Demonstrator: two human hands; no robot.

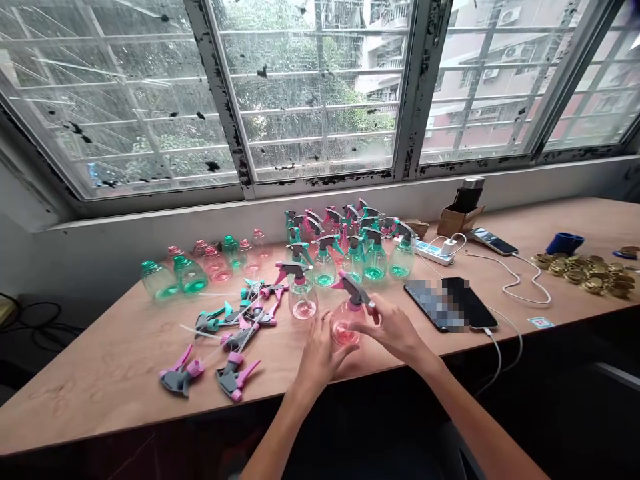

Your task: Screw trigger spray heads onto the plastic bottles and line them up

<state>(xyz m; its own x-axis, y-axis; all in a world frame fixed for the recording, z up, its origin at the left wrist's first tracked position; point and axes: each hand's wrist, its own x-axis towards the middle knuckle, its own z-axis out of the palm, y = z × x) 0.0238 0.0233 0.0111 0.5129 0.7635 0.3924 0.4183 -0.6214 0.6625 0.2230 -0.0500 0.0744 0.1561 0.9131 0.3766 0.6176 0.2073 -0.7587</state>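
Observation:
A clear pink spray bottle (344,328) with a grey and pink trigger head (354,290) stands near the table's front edge. My left hand (320,357) cups the bottle's body from the left. My right hand (395,327) grips the bottle's neck and the trigger head from the right. Another assembled pink bottle (303,293) stands just to the left. Loose trigger heads (235,333) with dip tubes lie scattered further left.
Several assembled green and pink bottles (370,260) stand at the back by the window. Headless bottles (187,273) sit at the back left. Two phones (450,303) with cables, a power strip (435,252), a cardboard box (457,213) and gold lids (585,273) lie to the right.

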